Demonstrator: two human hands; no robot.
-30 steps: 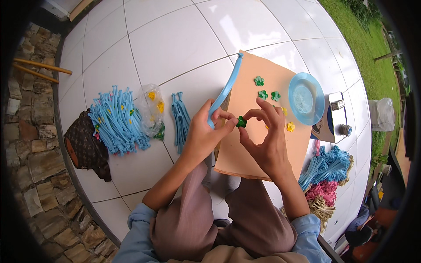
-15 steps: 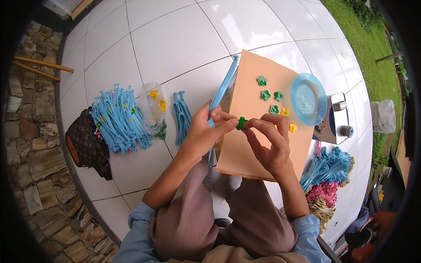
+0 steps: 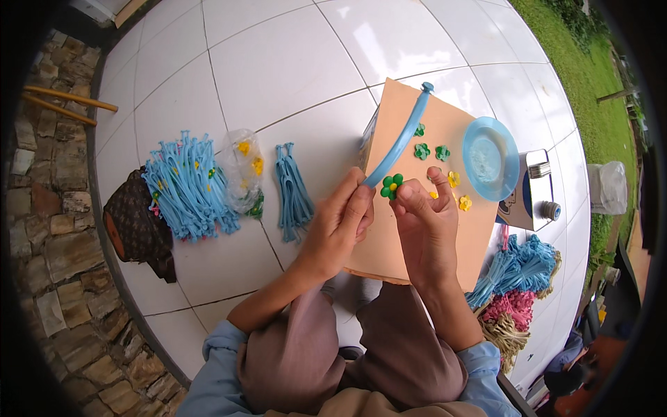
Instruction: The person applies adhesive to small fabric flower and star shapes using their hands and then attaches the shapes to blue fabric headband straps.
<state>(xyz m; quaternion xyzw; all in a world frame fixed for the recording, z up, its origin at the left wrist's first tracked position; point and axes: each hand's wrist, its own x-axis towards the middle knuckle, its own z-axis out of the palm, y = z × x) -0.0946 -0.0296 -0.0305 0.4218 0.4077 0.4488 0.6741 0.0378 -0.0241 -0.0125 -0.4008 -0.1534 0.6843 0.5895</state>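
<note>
My left hand [image 3: 340,226] is closed round a light-blue sandal strap [image 3: 401,144], which curves up and to the right and ends in a small knob. The fingers hide its lower part. Pinched between thumb and finger of my right hand [image 3: 432,233] is a green flower [image 3: 392,186] with a yellow centre, just beside the strap. Below both hands lies a peach-coloured board [image 3: 392,104]. On it are loose green flowers [image 3: 442,153] and yellow flowers [image 3: 465,203], partly hidden by the strap and my right hand.
A blue dish [image 3: 511,167] with whitish residue sits at the board's right edge, next to a metal can [image 3: 538,191]. Blue strap bundles [image 3: 531,260] lie lower right. To the left are more straps [image 3: 293,198], a clear bag of flowers [image 3: 243,170], a strap pile [image 3: 184,191] and a brown bag [image 3: 135,222].
The strap has swung right and now slants over the board. The green flower has turned, showing its yellow centre. It has moved slightly right and up, now apart from my left fingers.
</note>
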